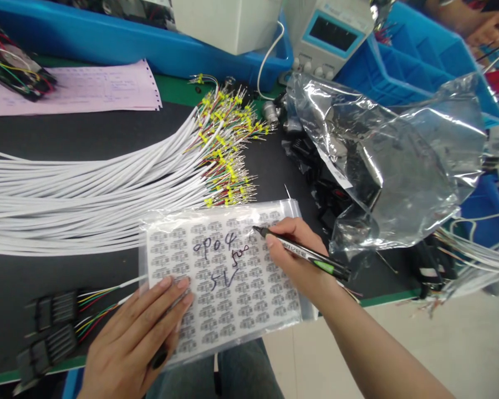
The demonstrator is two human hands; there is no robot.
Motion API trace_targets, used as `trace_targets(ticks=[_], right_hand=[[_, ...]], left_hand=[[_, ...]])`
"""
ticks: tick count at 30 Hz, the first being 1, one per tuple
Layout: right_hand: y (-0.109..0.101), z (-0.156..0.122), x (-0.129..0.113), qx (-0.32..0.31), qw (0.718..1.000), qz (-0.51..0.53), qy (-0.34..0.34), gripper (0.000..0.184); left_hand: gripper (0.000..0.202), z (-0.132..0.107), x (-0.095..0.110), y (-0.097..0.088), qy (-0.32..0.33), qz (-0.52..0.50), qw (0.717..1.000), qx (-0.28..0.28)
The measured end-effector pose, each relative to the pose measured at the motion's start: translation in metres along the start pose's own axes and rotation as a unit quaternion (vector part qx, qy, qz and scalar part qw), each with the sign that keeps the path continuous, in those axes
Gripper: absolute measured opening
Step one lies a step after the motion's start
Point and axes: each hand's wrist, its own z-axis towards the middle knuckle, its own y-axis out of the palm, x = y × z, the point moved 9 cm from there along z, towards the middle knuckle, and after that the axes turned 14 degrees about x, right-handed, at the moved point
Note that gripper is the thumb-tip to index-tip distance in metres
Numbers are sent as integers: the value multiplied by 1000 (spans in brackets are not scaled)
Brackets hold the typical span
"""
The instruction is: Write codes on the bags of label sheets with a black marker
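Note:
A clear plastic bag (249, 310) of printed label sheets lies at the table's front edge, with "opo4", "500" and "5V" handwritten on it in dark ink. My right hand (297, 255) grips a black marker (307, 256) with a green patch, its uncapped tip at the bag's upper part, right of the writing. On the bag's lower left corner rests my left hand (137, 332), fingers laid over it. A black round-ended piece (159, 357), which looks like the marker's cap, is tucked between its thumb and fingers; most of it is hidden.
Behind the bag lies a thick bundle of white cables (108, 183) with yellow-banded wire ends. Black connectors (52, 321) are at left, a pink paper (103, 86) farther back. A clear bag (399, 160) of black parts, blue bins (419, 55) and another person's hand (493, 30) are at right.

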Motion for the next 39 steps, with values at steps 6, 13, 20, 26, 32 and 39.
trace_targets(ticks=[6,13,20,26,32,39], right_hand=[[-4,0,6,25,1000,1,16,3],[-16,-3,13,33,998,34,49,7],[-22,-3,22,59,997,4,50,8],[-40,-13,18,87,993,77,20,3],[-63,-59,20,90,988,-85,-97,29],[-17,-110,16,6,953,-194,-233,40]], left_hand=[[36,-1,0,1,-4,-2,1000,-1],[34,-1,-4,1,-57,-29,998,17],[35,-3,-4,2,-57,-24,998,11],[35,-3,-4,4,-37,-22,999,2],[35,-11,-30,-18,-229,20,972,52],[46,-27,-51,-13,-504,-12,863,9]])
